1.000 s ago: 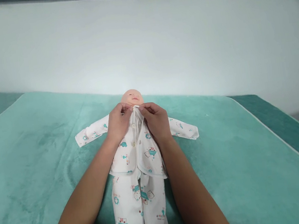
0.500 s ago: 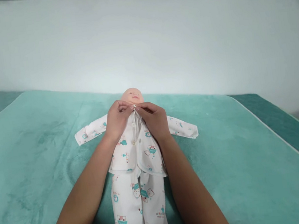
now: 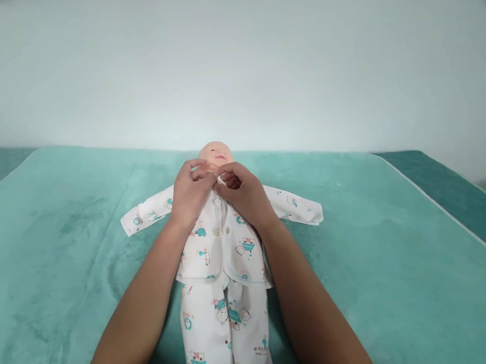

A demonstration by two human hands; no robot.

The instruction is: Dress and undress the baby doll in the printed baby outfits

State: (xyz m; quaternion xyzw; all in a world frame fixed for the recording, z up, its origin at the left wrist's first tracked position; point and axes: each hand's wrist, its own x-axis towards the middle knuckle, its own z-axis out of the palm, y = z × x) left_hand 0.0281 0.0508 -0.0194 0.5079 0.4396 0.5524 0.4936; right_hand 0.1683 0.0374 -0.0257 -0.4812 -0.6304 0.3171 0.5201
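Right hand point(image 3: 245, 195) has moved nearer left hand point(image 3: 191, 192); below the round pink doll head point(image 3: 215, 151), I see both pinching the white printed cloth jacket point(image 3: 210, 245), whose edges should stay level.

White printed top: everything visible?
The white top, seemingly soft fabric, has teal and reddish cartoon prints and pale edging. It lies on the green cloth below the doll's head, long sleeves spread, hem over matching bottoms. Buttons show on the front; its lower edges part. Left hand and right hand pinch its collar.
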